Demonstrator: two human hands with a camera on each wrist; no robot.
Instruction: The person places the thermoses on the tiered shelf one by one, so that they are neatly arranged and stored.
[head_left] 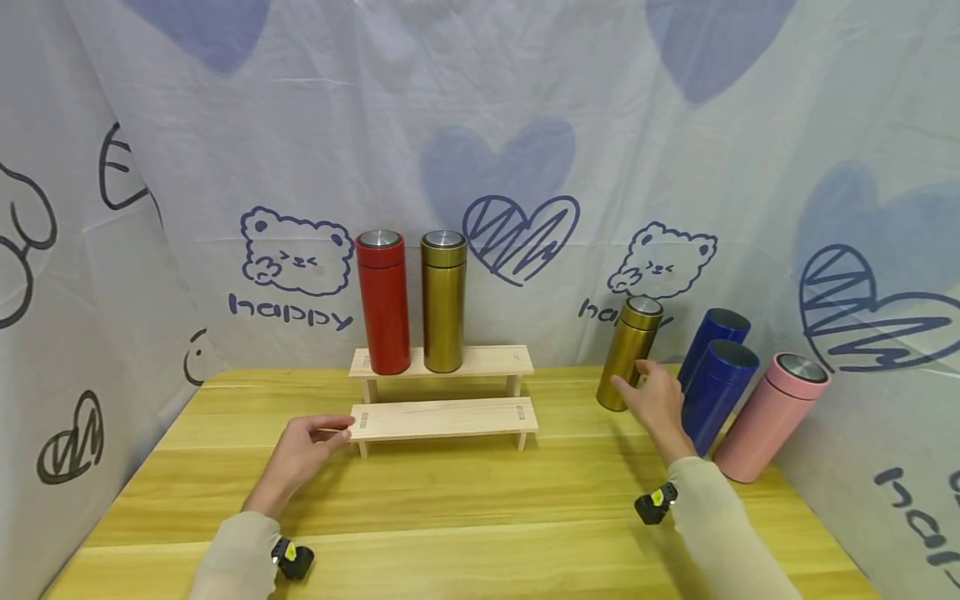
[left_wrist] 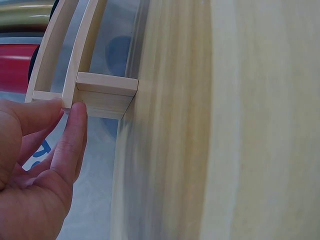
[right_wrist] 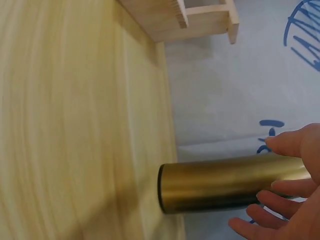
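left fingers (left_wrist: 71, 134) pinch lower shelf (head_left: 447, 419); right fingers (right_wrist: 278, 204) spread; gold bottle (head_left: 627, 350) just beyond them

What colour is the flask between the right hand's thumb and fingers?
The flask is gold, showing best in the right wrist view.

The person is wearing long, pale cream sleeves, and both the left sleeve (head_left: 234, 557) and the right sleeve (head_left: 723, 533) are showing plain, unpatterned cloth. Each is ending around the wrist in a simple cuff of the same colour. Near the left cuff, a small black boxy device (head_left: 298, 563) is jutting from the inner side, and its mount is showing a bright yellow-green patch. A matching black device (head_left: 649, 510) is jutting from the right sleeve, also bearing yellow-green.
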